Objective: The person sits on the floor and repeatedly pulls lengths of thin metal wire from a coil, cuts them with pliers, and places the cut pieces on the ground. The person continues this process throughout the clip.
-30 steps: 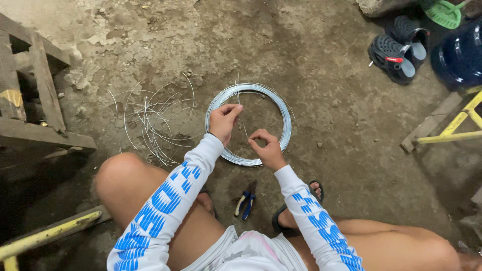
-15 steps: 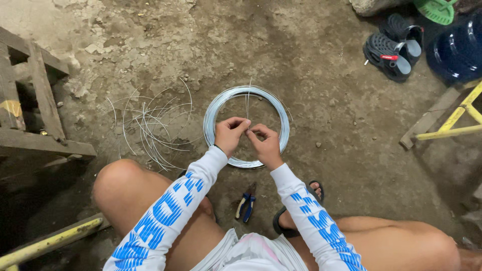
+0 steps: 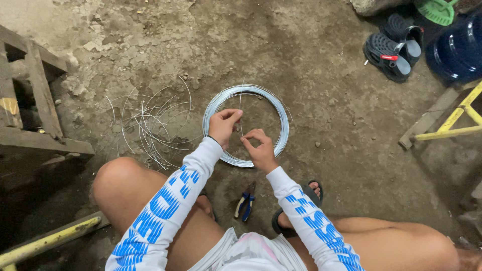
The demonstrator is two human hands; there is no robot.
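Note:
A round coil of thin silver wire [image 3: 279,111] lies on the dirt floor in front of me. Over its middle, my left hand [image 3: 223,126] pinches a thin strand of the wire [image 3: 240,108] that rises from the coil. My right hand [image 3: 259,150] pinches the same strand just below and to the right, fingers closed on it. Both arms wear white sleeves with blue print. A pair of blue-handled pliers [image 3: 244,203] lies on the ground between my knees, below the hands.
A loose pile of cut, curved wire pieces [image 3: 150,123] lies left of the coil. A wooden frame [image 3: 35,100] stands at left, yellow metal bars [image 3: 452,128] at right, dark sandals [image 3: 394,47] and a blue tub [image 3: 459,47] top right.
The hands came together over the coil half a second ago; now the left hand has risen slightly and the right has dropped, spreading a short way along the strand.

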